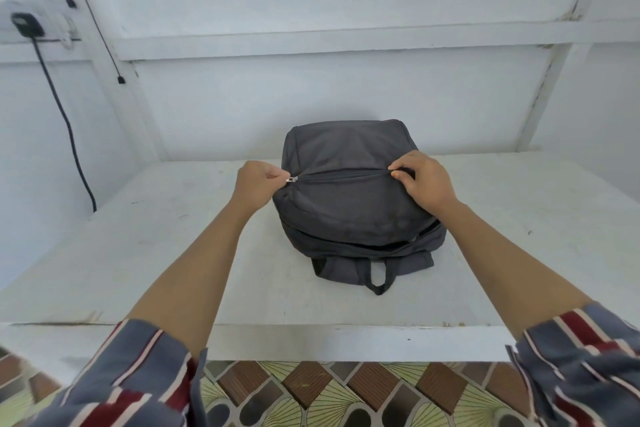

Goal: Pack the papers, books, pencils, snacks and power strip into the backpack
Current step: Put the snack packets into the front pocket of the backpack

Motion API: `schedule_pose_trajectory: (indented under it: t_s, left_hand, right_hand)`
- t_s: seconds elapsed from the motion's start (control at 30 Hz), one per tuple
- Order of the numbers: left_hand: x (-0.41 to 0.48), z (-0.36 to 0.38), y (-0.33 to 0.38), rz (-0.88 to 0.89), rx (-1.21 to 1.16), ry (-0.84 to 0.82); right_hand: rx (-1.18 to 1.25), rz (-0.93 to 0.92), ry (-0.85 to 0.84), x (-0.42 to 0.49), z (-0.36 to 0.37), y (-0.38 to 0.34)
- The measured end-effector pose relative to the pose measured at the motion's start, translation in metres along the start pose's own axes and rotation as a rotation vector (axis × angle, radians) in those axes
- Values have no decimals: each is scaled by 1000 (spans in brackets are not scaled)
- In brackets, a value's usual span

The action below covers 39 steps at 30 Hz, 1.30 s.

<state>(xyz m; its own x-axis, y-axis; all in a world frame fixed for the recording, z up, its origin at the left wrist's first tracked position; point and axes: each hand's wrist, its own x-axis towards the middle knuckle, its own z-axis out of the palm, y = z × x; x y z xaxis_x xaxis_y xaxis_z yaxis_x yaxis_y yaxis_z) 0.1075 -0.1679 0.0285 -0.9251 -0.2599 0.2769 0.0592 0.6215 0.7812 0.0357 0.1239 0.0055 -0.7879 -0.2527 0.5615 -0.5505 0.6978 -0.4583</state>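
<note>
A dark grey backpack [349, 198] lies flat on the white table [173, 253], its carry handle [377, 274] toward me. My left hand [258, 180] pinches the silver zipper pull [291, 179] at the left end of the front pocket zipper. My right hand [424, 184] pinches the fabric at the right end of that zipper [343, 176], which looks closed along its length. The main compartment zipper [363, 243] lower down shows a slight gap near the right. No papers, books, pencils, snacks or power strip are visible.
A black plug [26, 24] sits in a wall socket at the upper left, its cable [69, 128] hanging down behind the table. Another thin black cord [104, 38] dangles beside it. Patterned floor tiles [329, 392] show below the table's front edge.
</note>
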Motion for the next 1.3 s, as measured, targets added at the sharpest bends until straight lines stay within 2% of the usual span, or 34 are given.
schedule_pose_trajectory:
  t_s: [0.13, 0.3, 0.4, 0.57, 0.73, 0.87, 1.1, 1.3]
  left_hand:
    - [1, 5, -1, -14, -20, -43]
    - [5, 31, 20, 164, 96, 30]
    - [6, 57, 41, 346, 86, -63]
    - [2, 107, 84, 543, 107, -301]
    - [9, 142, 104, 560, 184, -379]
    - [16, 157, 108, 556, 266, -365]
    - [18, 166, 106, 543, 316, -332]
    - [17, 165, 104, 530, 320, -336]
  right_hand:
    - [151, 76, -73, -2, -11, 2]
    - [232, 304, 132, 0, -37, 12]
    - [199, 442, 113, -5, -45, 32]
    - [219, 524, -82, -15, -43, 57]
    - [288, 547, -237, -16, -37, 77]
    - [383, 543, -330, -12, -34, 84]
    - [537, 595, -333, -6, -22, 102]
    - [500, 588, -286, -4, -25, 106]
